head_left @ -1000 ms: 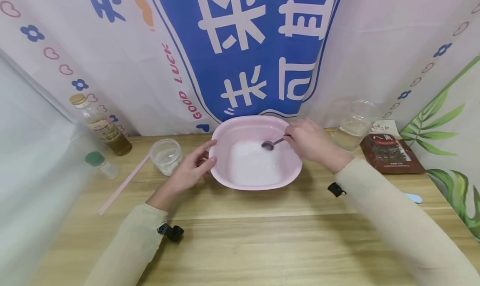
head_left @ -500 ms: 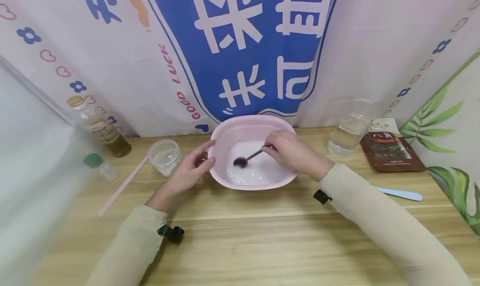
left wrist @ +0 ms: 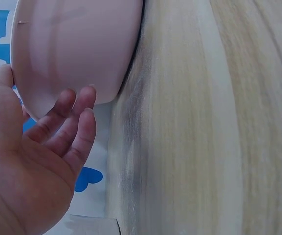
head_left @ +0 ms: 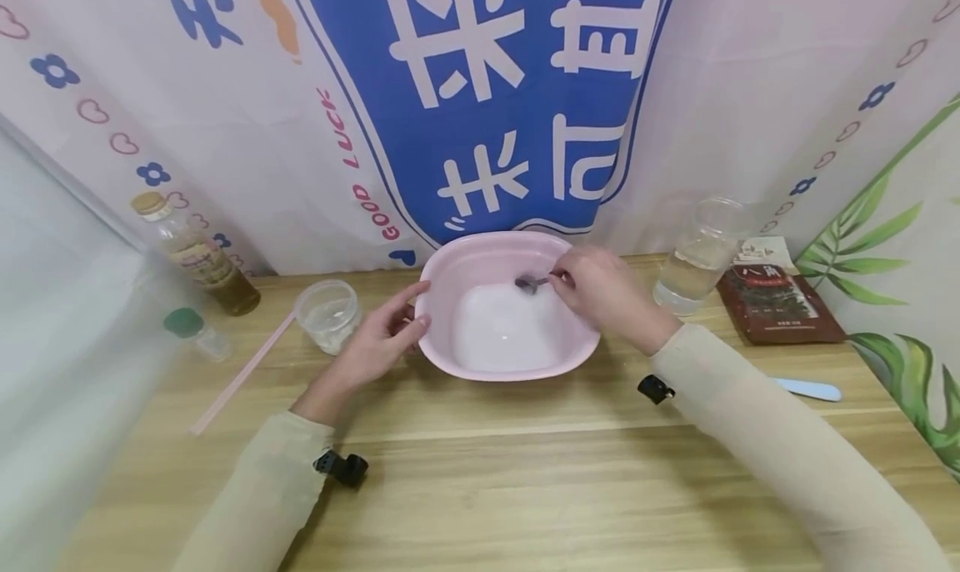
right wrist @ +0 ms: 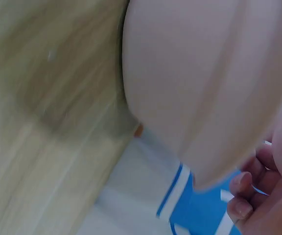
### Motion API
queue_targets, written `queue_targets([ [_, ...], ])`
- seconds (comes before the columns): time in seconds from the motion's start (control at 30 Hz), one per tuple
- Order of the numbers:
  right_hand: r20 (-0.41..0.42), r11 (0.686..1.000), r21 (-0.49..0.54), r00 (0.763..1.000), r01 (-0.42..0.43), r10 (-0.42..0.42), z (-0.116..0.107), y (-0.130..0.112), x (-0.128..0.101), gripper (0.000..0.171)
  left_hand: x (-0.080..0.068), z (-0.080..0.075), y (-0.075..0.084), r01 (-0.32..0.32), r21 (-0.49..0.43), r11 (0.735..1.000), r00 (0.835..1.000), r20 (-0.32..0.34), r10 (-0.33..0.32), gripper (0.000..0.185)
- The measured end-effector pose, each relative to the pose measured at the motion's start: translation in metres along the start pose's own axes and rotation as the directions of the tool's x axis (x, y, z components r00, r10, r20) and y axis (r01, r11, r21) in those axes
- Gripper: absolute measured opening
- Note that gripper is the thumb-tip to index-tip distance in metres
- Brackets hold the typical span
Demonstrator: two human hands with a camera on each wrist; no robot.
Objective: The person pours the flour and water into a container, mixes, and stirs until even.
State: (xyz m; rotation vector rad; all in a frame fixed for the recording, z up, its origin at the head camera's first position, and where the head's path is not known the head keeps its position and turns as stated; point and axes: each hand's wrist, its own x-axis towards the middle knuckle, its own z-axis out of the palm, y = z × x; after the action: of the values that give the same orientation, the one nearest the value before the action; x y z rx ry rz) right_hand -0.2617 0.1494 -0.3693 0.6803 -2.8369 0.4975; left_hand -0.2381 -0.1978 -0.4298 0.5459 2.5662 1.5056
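Note:
A pink plastic basin (head_left: 510, 373) stands on the wooden table with white contents inside, either powder or liquid. My left hand (head_left: 382, 334) holds its left rim with thumb and index finger. In the left wrist view the other fingers (left wrist: 86, 129) are loosely bent near the basin's outer wall. My right hand (head_left: 603, 293) pinches the handle of a small dark spoon (head_left: 527, 284) over the basin's right back part. The spoon's bowl is blurred. In the right wrist view the basin's wall (right wrist: 195, 73) hides the spoon, and bent fingers show beyond the rim.
To the left stand a clear tub (head_left: 327, 315), an oil bottle (head_left: 206, 263) and a green-capped small bottle (head_left: 197, 334), with a pink stick (head_left: 243, 374) in front. On the right are a glass of water (head_left: 692, 272), a brown packet (head_left: 780, 301) and a light-blue utensil (head_left: 810, 389). A printed curtain (head_left: 480, 97) hangs behind.
The right hand has swept the spoon from the basin's right to its left front, then back to the right rear. My left hand has kept its place on the rim.

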Motion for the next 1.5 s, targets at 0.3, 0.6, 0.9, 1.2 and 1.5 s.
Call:
queue_targets([
  [0.3,0.114,0.951,0.26,0.973,0.166,-0.202,0.015,-0.024,0.002,0.014,0.001,0.003,-0.002,0.006,-0.011,1.0,1.0,-0.004,-0.006,0.059],
  [0.6,0.182,0.953,0.175,0.944,0.245,-0.276,-0.024,0.0,-0.018,0.008,-0.001,0.0,0.001,0.007,0.006,1.0,1.0,-0.008,-0.007,0.06],
  [0.9,0.073,0.998,0.012,0.995,0.068,-0.068,-0.012,0.003,-0.011,0.013,-0.001,0.0,0.001,0.005,0.002,1.0,1.0,-0.009,-0.005,0.059],
  [1.2,0.136,0.946,0.221,0.953,0.237,-0.27,-0.004,-0.01,-0.021,0.009,0.0,0.0,0.0,0.009,-0.012,1.0,1.0,-0.008,-0.009,0.06],
  [1.5,0.076,0.988,0.047,0.986,0.148,-0.152,-0.027,0.012,-0.027,0.008,0.0,0.001,-0.002,0.004,-0.016,1.0,1.0,-0.01,-0.004,0.06],
])
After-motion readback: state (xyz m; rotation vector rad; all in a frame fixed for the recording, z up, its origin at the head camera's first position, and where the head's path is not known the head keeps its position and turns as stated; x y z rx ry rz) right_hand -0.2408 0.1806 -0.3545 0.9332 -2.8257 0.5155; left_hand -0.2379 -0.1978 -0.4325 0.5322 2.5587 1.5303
